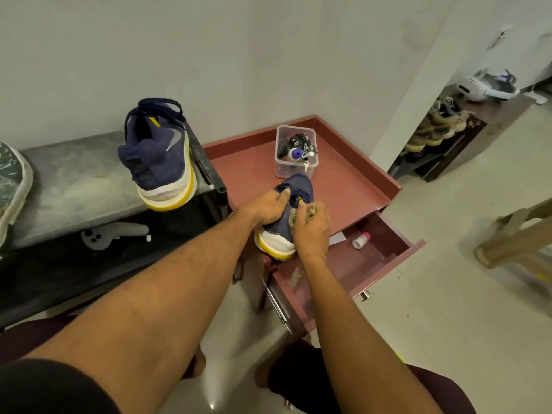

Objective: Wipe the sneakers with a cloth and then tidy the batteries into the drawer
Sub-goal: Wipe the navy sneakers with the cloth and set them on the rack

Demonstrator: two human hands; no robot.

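- Nearest the camera, both bare forearms reach forward toward a red table.
- Drawer under the table top stands pulled open; a small white bottle lies inside.
- Left hand grips the navy sneaker at its collar, fingers curled round the fabric; the sneaker sits heel toward the camera at the table's front edge, above the drawer.
- Right hand is clamped on a beige cloth, pressed to the sneaker's right side.
- Clear tub just behind the sneaker; contents jumbled, cannot tell.
- Second sneaker on the grey table at left, heel overhanging the edge.
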